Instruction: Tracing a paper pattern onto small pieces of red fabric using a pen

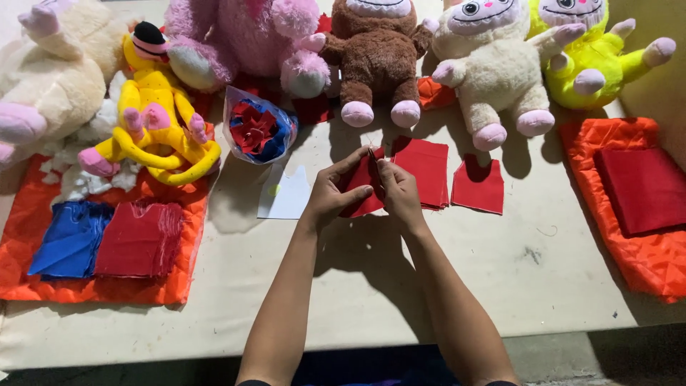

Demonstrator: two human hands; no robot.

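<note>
The pale surface (371,286) carries everything here, and places below are given from the brown plush toy (376,53) sitting at its far edge. To the left of the brown toy sit a pink plush (243,39), a yellow plush doll (153,118) lying on loose white stuffing, and a large cream plush (50,78) at the far left. To its right sit a cream plush with pink feet (493,78) and a lime-green plush (597,61).

Well to the right of the brown toy lies an orange quilted cloth (632,250) bearing a folded red stack (643,189). Well to its lower left, another orange cloth (107,289) carries a blue pile (71,239) beside a red pile (139,239).

Just left and below the brown toy stands the only package: a clear, crinkled plastic bag (257,132), roughly round, filled with red and blue fabric flowers. No label shows on it. A white paper shape (284,194) lies below the bag.

Directly below the brown toy, both hands meet over a small red fabric piece (363,187). The left hand (332,196) pinches its left side between thumb and fingers; the right hand (400,193) grips its upper edge, fingers closed on it. More red squares (429,171) and a notched one (479,187) lie just right of the hands.

The thin cloth looks likely to slip or fold crooked if either pinch loosens, and a forearm sweep could scatter the loose squares.
</note>
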